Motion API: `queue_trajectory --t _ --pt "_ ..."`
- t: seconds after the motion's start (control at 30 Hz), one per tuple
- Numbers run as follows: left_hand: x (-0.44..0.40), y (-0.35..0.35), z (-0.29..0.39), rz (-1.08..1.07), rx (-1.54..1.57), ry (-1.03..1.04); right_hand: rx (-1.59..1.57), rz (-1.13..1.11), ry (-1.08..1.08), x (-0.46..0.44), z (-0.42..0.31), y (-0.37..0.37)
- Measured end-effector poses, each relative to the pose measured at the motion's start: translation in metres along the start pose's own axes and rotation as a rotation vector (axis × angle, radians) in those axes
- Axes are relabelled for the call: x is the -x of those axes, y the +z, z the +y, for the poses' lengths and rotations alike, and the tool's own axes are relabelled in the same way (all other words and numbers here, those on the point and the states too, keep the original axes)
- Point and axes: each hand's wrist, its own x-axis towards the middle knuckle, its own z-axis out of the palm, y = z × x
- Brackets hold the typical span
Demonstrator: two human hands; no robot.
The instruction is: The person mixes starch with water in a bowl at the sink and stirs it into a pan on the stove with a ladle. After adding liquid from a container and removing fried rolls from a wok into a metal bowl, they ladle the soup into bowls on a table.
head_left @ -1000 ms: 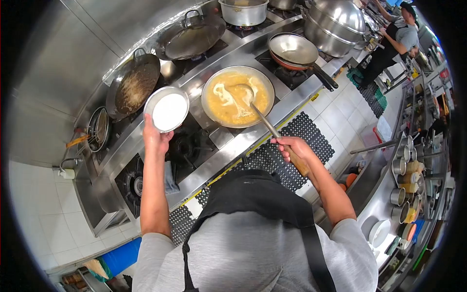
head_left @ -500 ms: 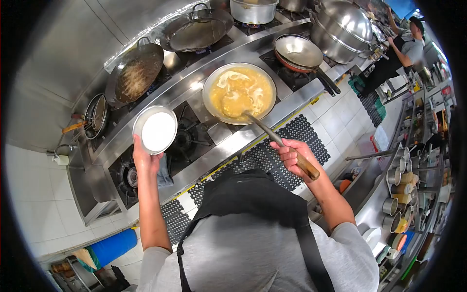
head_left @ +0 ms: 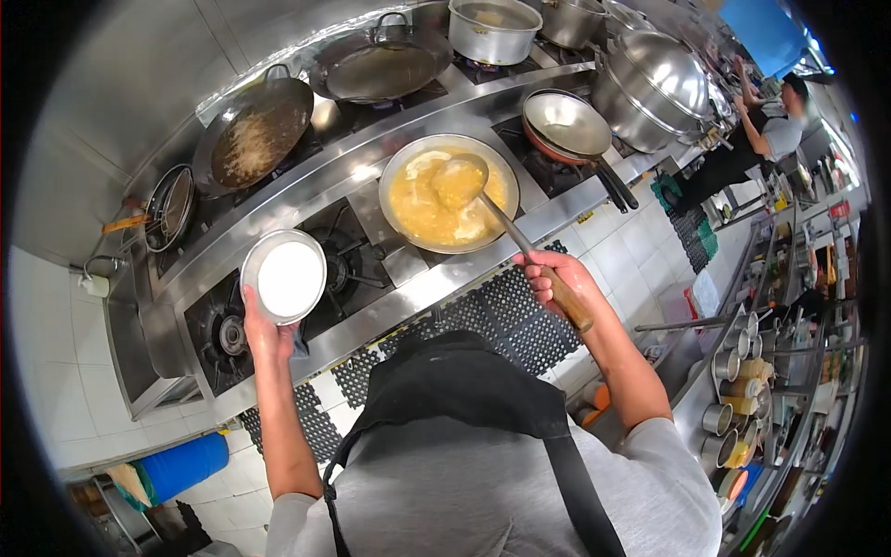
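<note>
My left hand grips the lower edge of a metal bowl of white liquid, held above the stove beside a bare burner. In my right hand is the wooden handle of a metal ladle. The ladle's cup lies in a round metal pan of yellow, lumpy liquid streaked with white. The bowl is left of the pan, apart from it and held nearly level.
Dark woks stand along the back left. Stacked frying pans, a pot and a large steamer are farther right. A co-worker stands at the far right, near shelves with several containers.
The ladle's cup has moved from the pan's near side up to its middle and now shows yellow liquid in it. The white streaks have shifted. The view has turned slightly.
</note>
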Motion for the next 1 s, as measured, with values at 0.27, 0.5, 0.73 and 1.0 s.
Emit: queue_trajectory --t 0.27,0.5,0.73,1.0 --pt "0.009 -0.022 -0.007 0.030 -0.005 -0.018 0.639 0.277 -0.272 -0.043 0.013 0.005" --pt "0.026 -0.022 0.001 0.126 0.013 -0.024 0.782 0.329 -0.474 -0.100 0.061 -0.015" --pt "0.039 -0.020 0.010 0.189 -0.036 -0.001 0.286 0.137 -0.220 -0.099 0.085 -0.001" --pt "0.025 -0.032 0.012 0.070 -0.074 -0.012 -0.406 -0.300 0.066 -0.088 0.103 -0.019"
